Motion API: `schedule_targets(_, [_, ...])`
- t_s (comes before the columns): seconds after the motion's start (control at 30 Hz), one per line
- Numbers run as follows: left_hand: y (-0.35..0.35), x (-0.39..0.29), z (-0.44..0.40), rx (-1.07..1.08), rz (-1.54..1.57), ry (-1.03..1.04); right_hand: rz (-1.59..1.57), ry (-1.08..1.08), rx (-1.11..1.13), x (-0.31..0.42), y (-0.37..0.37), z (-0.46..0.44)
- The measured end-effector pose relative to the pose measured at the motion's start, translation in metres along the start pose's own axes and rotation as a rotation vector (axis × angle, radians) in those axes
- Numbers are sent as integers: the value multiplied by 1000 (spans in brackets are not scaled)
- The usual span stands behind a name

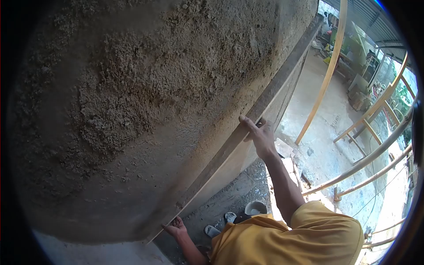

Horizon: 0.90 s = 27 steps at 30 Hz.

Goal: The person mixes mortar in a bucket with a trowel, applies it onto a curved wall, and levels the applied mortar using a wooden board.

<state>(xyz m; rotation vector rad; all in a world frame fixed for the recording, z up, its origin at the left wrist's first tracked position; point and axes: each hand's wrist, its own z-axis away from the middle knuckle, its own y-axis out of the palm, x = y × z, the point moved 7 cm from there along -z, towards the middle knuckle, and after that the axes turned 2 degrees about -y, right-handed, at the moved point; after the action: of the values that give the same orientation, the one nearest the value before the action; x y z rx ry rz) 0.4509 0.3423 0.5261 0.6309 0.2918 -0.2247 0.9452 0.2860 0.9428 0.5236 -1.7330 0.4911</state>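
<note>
A long straight board [216, 162] lies slantwise along the edge of a wall [132, 84] coated in rough, wet-looking mortar. My right hand [260, 134] grips the board near its middle, thumb on the face and fingers round the far edge. Near the board's lower end, my left hand [176, 227] holds it from beneath, with the fingers bent against its edge. The mortar is coarse and lumpy at the upper part and smoother lower down, beside the board.
Below are a bucket [256, 207] and my sandaled feet [212, 230]. A wooden pole [324, 84] stands to the right, with curved poles [371, 160] and a wooden frame [372, 128] beyond it. Assorted objects lie at the back under a metal roof [371, 20].
</note>
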Motion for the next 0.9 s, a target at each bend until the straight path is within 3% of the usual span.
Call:
schedule_targets(0.3, [-3, -111, -51, 49, -59, 215, -198, 232, 8, -89, 52, 8])
schedule_targets(0.47, [25, -133, -65, 51, -92, 185, -406, 187, 59, -135, 68, 18])
schedule_targets(0.53, [35, -135, -57, 56, -111, 228, -329, 87, 20, -137, 74, 18])
schedule_targets(0.77, [61, -159, -86, 366, -111, 211, -214, -156, -49, -30, 79, -11])
schedule_targets(0.83, [104, -151, -22, 407, -108, 229, 1, -157, -172, 4, 58, -59])
schedule_targets(0.9, [158, -132, 63, 426, -119, 265, -190, -176, -177, 85, 38, -73])
